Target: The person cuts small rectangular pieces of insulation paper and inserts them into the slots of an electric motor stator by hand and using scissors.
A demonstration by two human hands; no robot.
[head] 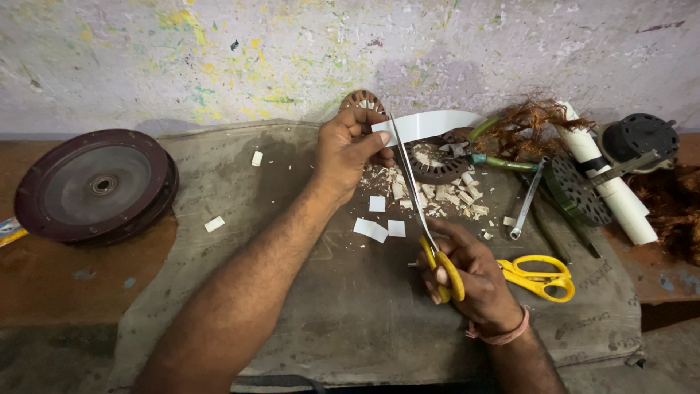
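The right hand (474, 281) grips yellow-handled scissors (419, 208), fingers through the loops, blades pointing away. Just right of it, a second pair of yellow scissors (539, 279) lies on the grey cloth (350, 321) covering the counter (51, 284). Between the hands, small white paper pieces (379, 228) are scattered. The left hand (346, 149), farther off, pinches one end of a white paper strip (430, 124), which the blades meet. Beyond the right hand lie a wrench (526, 201), a white tube (609, 186) and tangled copper wire (529, 124). Well left of the left hand rests a dark round disc (95, 184).
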